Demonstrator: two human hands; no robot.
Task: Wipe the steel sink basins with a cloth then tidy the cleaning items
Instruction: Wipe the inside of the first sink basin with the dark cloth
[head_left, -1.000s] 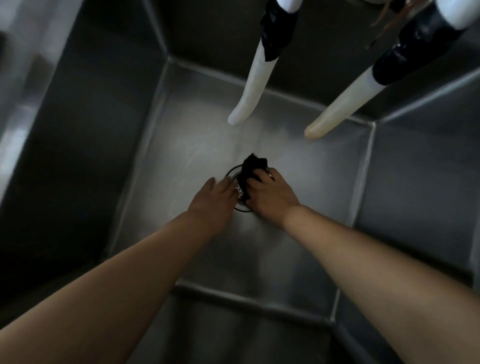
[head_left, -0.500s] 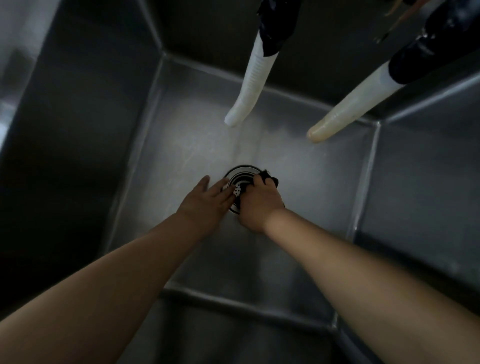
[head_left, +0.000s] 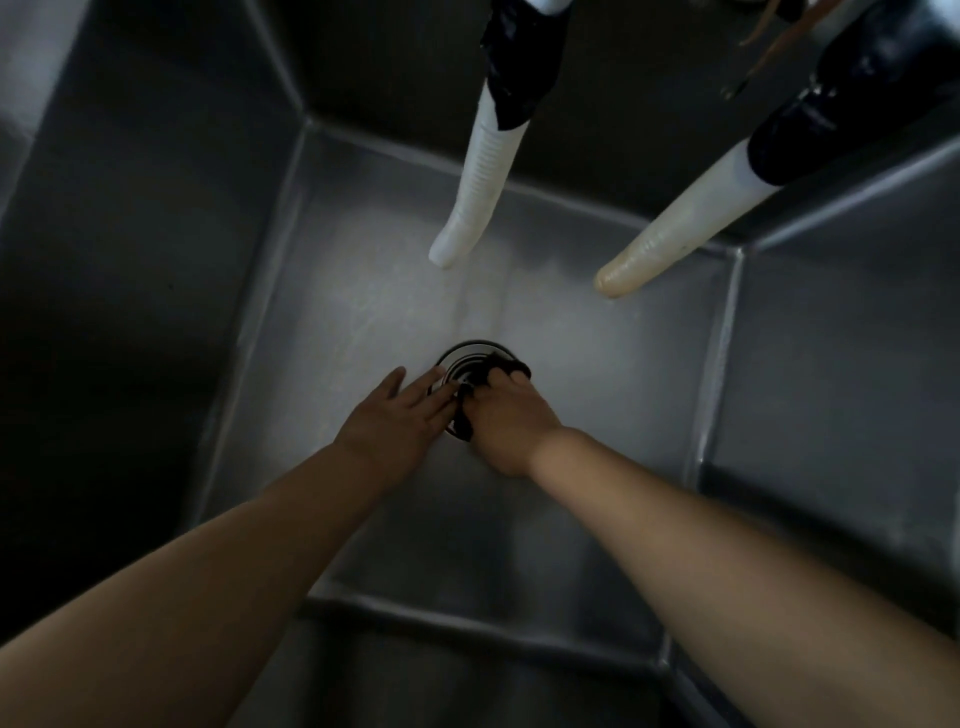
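Note:
I look straight down into a deep steel sink basin (head_left: 332, 291). At the middle of its floor sits a round drain strainer (head_left: 462, 356). My right hand (head_left: 506, 421) grips a small black cloth (head_left: 506, 365) and presses it onto the right half of the drain; most of the cloth is hidden under the fingers. My left hand (head_left: 395, 415) lies flat beside it, straight fingers touching the drain's left rim.
Two white hoses with black wrapped tops hang into the basin from above: one (head_left: 475, 192) over the drain, a yellowish one (head_left: 680, 228) to the right. Steep steel walls (head_left: 130, 260) close in on every side.
My right hand has shifted the cloth across the drain, bunching it smaller under the fingers. My left hand's fingers have spread out straighter at the drain's left rim.

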